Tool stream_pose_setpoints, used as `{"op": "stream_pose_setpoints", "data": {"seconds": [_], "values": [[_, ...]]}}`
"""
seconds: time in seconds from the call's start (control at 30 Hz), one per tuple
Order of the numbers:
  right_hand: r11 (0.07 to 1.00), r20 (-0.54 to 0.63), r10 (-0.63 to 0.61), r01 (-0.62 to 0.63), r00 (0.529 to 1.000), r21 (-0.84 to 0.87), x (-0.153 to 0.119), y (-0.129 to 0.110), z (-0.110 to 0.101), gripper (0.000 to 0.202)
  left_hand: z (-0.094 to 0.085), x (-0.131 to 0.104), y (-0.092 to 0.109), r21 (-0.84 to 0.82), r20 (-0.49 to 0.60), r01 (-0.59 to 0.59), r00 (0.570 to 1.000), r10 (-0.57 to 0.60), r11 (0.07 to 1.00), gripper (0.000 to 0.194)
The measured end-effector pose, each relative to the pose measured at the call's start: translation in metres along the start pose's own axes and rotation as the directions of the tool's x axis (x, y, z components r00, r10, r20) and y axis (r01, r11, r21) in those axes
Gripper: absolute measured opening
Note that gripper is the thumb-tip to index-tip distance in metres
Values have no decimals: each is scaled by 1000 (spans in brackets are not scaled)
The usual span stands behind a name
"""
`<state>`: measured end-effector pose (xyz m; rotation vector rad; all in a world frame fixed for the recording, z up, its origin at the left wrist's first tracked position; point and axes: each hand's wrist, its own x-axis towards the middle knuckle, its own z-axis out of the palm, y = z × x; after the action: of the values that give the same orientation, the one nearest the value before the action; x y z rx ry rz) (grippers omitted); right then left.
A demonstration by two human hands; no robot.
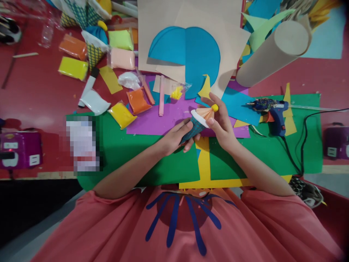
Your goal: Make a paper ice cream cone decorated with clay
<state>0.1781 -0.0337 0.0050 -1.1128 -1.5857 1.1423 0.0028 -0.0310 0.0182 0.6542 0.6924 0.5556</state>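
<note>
A craft ice-cream cone (198, 123) lies tilted between my hands, its blue-green patterned body pointing down and left. Around its mouth runs a white rim; above that sit a pleated peach top and a small yellow ball (215, 107). My left hand (178, 136) is wrapped round the cone's body. With thumb and fingers curved about the rim and top, my right hand (222, 123) also holds it from the right. Some fingertips are hidden behind the cone. A yellow paper scrap (205, 87) lies just beyond my right fingers.
Green sheets (158, 163) and a purple sheet (152, 123) cover the table. A glue gun (275, 111) with a cord lies right, below a cardboard tube (272, 54). Clay packets (122, 115), a marker (88, 87) and finished cones (95, 47) are at left; a blue cutout (201, 54) lies ahead.
</note>
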Motion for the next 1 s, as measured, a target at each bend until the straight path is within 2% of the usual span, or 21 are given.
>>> {"op": "stream_pose_setpoints", "data": {"seconds": [0.17, 0.27, 0.33, 0.4, 0.47, 0.5, 0.53, 0.6, 0.67, 0.73, 0.8, 0.87, 0.93, 1.0], "values": [[988, 12, 87, -88, 996, 128, 1, -5, 1, 77, -2, 1, -2, 8, 29, 13, 1000, -13, 1000, 60], [970, 13, 119, -119, 993, 211, 0, -4, 4, 83, -2, 1, -1, -40, 28, 37, 999, -36, 999, 56], [931, 87, 167, -186, 982, 314, -2, -4, 6, 82, -1, 3, -2, -77, 0, 62, 998, -62, 995, 56], [849, 225, 226, -305, 948, 431, -3, -8, 8, 81, 1, 4, -5, -89, -24, 84, 996, -86, 993, 58], [771, 327, 274, -410, 905, 488, -4, -12, 9, 72, 1, 6, -9, -70, -8, 91, 996, -92, 993, 61], [757, 337, 294, -433, 895, 489, -4, -15, 9, 67, 1, 6, -11, -51, 11, 83, 996, -83, 995, 62], [767, 313, 310, -430, 898, 476, -3, -16, 8, 63, 0, 7, -13, -28, 25, 65, 998, -64, 998, 62], [839, 203, 297, -357, 933, 412, -1, -18, 5, 63, -3, 7, -15, 37, 10, 3, 1000, -3, 999, 61], [924, 92, 225, -243, 970, 294, 1, -17, 1, 66, -7, 7, -14, 142, -60, -75, 995, 84, 987, 57], [975, 38, 145, -149, 989, 164, 3, -16, -4, 67, -10, 6, -11, 287, -119, -146, 975, 187, 947, 48], [992, 7, 95, -96, 995, 79, 3, -15, -8, 67, -12, 4, -10, 435, -134, -225, 941, 310, 872, 38], [999, -29, 51, -51, 998, 14, 1, -14, -10, 70, -13, 1, -10, 557, -130, -318, 879, 459, 767, 33], [997, -40, 4, -7, 999, -78, 0, -14, -9, 72, -15, -2, -11, 653, -121, -403, 780, 614, 641, 29], [983, -10, -31, 28, 999, -183, -2, -14, -6, 70, -17, -6, -11, 736, -66, -473, 663, 746, 485, 27]]}}
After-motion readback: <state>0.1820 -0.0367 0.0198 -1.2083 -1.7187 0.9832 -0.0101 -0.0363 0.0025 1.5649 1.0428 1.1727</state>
